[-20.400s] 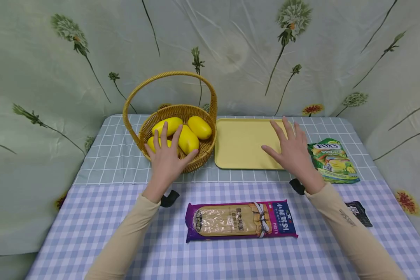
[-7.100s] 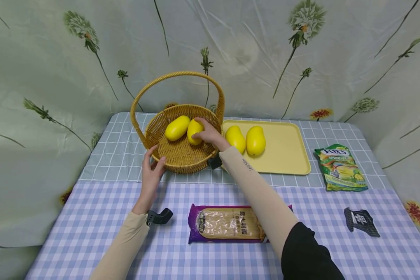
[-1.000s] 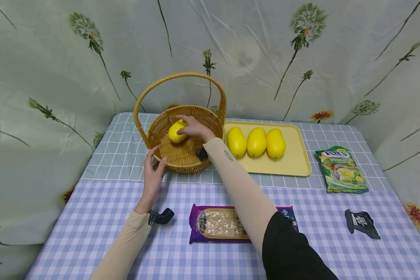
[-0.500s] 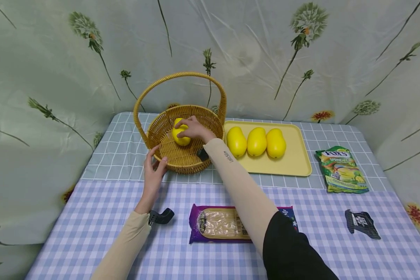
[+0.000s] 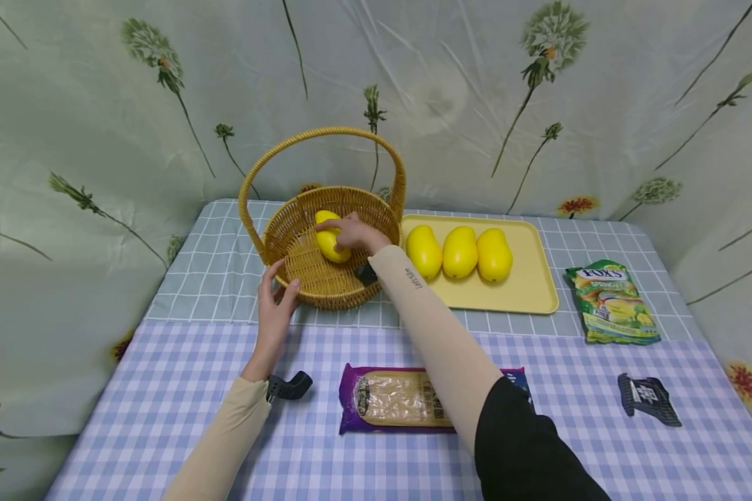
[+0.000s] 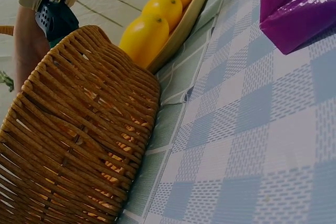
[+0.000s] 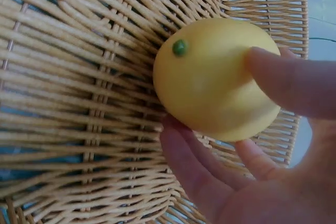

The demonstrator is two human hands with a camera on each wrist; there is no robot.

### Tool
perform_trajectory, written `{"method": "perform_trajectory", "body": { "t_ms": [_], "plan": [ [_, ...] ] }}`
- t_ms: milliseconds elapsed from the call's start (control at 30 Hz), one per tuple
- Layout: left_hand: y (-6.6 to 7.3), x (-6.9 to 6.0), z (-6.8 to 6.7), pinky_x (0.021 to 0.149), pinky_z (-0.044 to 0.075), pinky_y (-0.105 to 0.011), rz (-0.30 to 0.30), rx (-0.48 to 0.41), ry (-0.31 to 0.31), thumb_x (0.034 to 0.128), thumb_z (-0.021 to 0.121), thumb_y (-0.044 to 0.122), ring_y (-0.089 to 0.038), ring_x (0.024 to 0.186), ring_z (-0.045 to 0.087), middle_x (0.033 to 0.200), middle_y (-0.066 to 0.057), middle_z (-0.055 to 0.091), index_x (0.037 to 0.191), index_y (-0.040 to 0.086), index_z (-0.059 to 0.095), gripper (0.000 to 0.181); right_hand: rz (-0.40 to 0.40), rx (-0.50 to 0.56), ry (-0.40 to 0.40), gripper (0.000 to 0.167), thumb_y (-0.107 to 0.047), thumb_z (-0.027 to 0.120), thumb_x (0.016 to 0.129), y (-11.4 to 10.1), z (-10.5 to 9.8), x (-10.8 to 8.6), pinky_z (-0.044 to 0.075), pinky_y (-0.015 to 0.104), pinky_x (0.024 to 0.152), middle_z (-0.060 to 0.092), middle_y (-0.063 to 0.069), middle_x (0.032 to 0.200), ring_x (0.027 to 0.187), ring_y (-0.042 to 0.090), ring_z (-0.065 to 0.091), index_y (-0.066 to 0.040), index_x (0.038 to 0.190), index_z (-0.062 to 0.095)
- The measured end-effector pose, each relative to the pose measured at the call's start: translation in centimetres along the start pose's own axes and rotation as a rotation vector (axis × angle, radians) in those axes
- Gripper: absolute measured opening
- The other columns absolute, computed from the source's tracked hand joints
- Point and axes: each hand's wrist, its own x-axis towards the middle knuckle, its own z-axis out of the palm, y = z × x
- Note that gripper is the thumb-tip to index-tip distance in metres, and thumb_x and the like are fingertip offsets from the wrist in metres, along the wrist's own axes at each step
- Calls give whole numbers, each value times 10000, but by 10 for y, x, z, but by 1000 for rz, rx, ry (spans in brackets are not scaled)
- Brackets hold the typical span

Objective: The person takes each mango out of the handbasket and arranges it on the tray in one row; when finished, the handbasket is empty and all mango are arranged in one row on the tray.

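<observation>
A yellow mango point(image 5: 332, 237) with a green stem nub lies inside the wicker basket point(image 5: 319, 285). My right hand point(image 5: 354, 234) reaches into the basket and holds this mango. The right wrist view shows the thumb point(image 7: 289, 82) on one side and fingers curled round the other. At the basket's front left, my left hand point(image 5: 272, 306) rests against the outer wall near the rim, fingers spread. In the left wrist view the basket wall point(image 6: 79, 129) fills the left side, and the left fingers are out of sight.
Three more mangoes point(image 5: 459, 252) stand in a row on a yellow tray point(image 5: 533, 278) right of the basket. A purple pasta packet point(image 5: 395, 400) lies in front, partly under the right arm. A green candy bag point(image 5: 613, 303) and a small black packet point(image 5: 648, 399) lie to the right.
Since 20 seconds ago, three mangoes have moved from the basket to the tray. Over the last second, the right hand has turned the last mango and shifted it slightly right inside the basket.
</observation>
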Motion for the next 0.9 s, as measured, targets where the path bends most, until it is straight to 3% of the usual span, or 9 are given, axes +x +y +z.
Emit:
{"method": "perform_trajectory", "body": {
  "t_ms": [167,233,333,433,567,733,900],
  "plan": [
    [-1,1,0,1014,405,-460,-8,3,2,1012,486,189,-389,1340,281,1512,-177,97,1473,85,290,512,8,36,-28,533,-41,539,913,1,-3,-4,299,361,993,210,120,1558,1405,329,45,-180,1422,466],
    [-3,2,0,1017,402,-462,-11,-4,4,1011,488,187,-387,1343,278,1515,-173,96,1474,82,287,515,14,92,-56,488,-69,566,934,1,-4,-5,303,406,1037,182,137,1556,1392,357,84,-154,1403,466],
    [-10,5,-3,1015,406,-456,-12,-19,9,1008,493,178,-367,1341,287,1517,-157,93,1475,87,287,519,33,169,-113,466,-72,560,955,1,-6,-9,410,424,978,232,158,1508,1276,344,306,-141,1400,438],
    [-20,10,-5,1009,415,-445,-2,-19,15,1009,489,168,-334,1330,308,1518,-136,98,1478,102,290,514,30,238,-171,516,-30,506,967,2,-11,-13,494,425,860,240,135,1495,1097,288,433,-168,1451,390],
    [-28,13,-6,1002,421,-448,20,-3,25,1014,483,172,-308,1311,332,1515,-120,123,1477,110,297,503,-23,295,-191,545,-42,480,960,6,-18,-20,497,457,866,214,58,1535,1024,233,464,-174,1478,375],
    [-30,13,-6,995,421,-473,34,2,34,1012,493,185,-324,1304,339,1509,-136,129,1471,101,307,502,-144,384,-188,479,-101,503,952,16,-27,-28,495,511,848,338,78,1418,907,220,507,-151,1421,417],
    [-31,13,-6,1001,414,-477,36,-4,35,1007,507,204,-350,1330,310,1511,-123,121,1472,111,312,512,-225,431,-191,419,-174,563,965,26,-34,-42,515,415,742,394,107,1296,890,225,527,-160,1348,394]
  ]
}}
